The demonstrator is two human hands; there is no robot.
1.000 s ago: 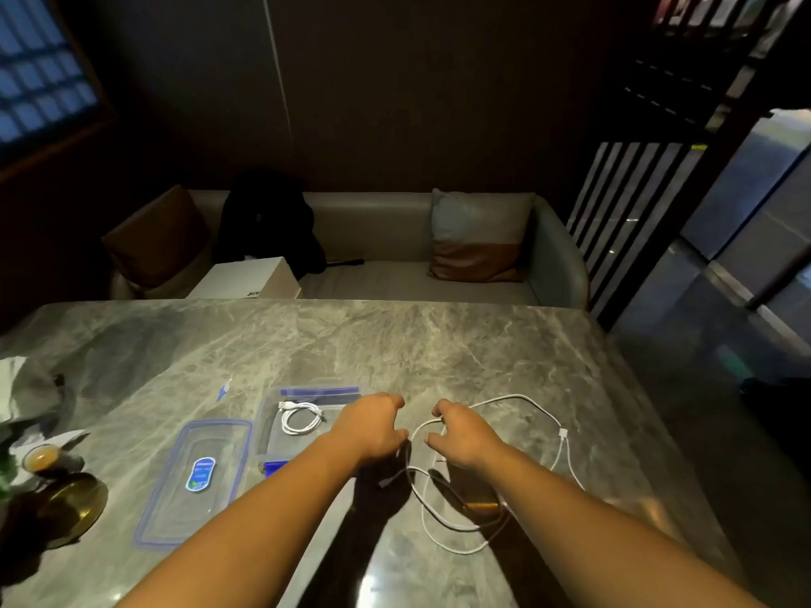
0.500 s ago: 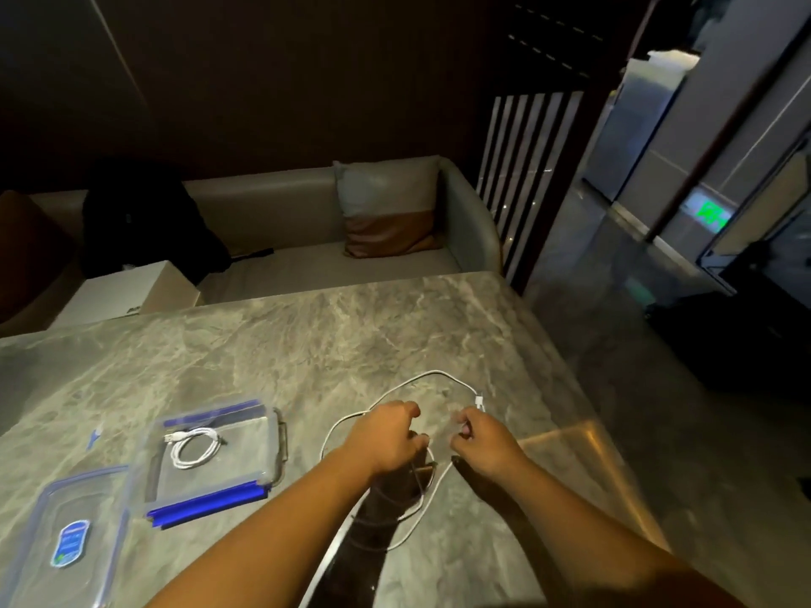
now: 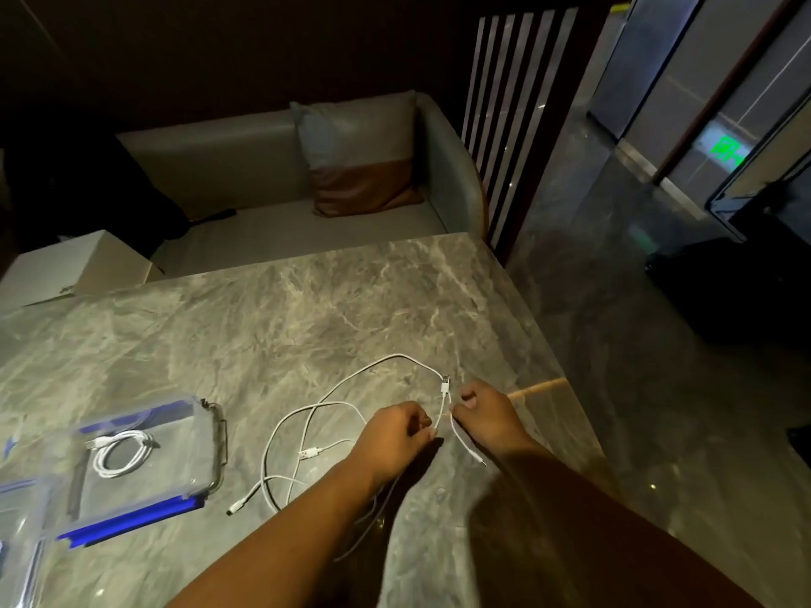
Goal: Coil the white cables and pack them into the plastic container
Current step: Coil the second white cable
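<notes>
- Fingers (image 3: 428, 425) of the left hand (image 3: 390, 436) pinched shut on a strand of the loose white cable (image 3: 307, 408); right hand (image 3: 487, 414) also pinched narrow on the same cable, just below its plug (image 3: 446, 383).
- Hands near each other at about 5 o'clock on the counter (image 3: 307, 309), close to its right edge, with a short span of cable between them.
- Rest of the loose cable lies in slack, overlapping loops at 9 o'clock from the left hand; one connector end (image 3: 237, 506) rests on the counter at 8 o'clock from that hand, and another small plug (image 3: 308, 453) sits inside the loops.
- Cannot tell if the loops are one cable or two — the strands cross and some run under the left forearm.
- Plastic container (image 3: 215, 445) sits open at 9 o'clock, well apart from the hands, with a coiled cable (image 3: 120, 452) already inside.
- Lid (image 3: 22, 541) lies at far left, partly cut off by the frame edge.
- Handling judgement: cable looks light, thin and limp, so it should bend easily but spring open if released; the smooth jacket could slip through a loose pinch.
- Best hold is probably near the plug end as an anchor, feeding the strand through the other hand into even loops.
- Risk: crossed strands may snag or knot while winding — untangle first.
</notes>
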